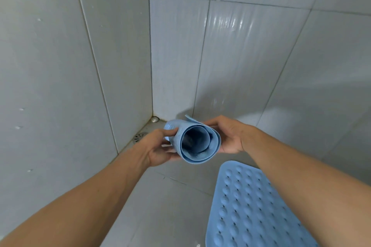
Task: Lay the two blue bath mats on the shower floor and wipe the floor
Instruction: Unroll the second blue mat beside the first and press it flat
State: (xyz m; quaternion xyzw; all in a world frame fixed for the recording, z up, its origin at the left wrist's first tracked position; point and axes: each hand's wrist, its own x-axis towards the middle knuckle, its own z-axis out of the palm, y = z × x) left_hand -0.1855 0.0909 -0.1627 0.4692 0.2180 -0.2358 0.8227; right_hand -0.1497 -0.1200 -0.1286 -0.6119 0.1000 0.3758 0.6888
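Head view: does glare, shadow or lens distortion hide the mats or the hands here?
Head view: glare streaks only one wall tile; a soft shadow falls behind the right hand; wide-angle bending curves the grout lines and stretches the forearms; the rolled mat, left hand and flat mat are sharp and evenly lit.

Large pale grey tiles cover the left wall (50, 66) and the right wall (281, 56), which meet at centre frame. Light glints on the right wall. On the grey tiled floor (160, 206), a round metal drain (140, 137) sits near the corner.
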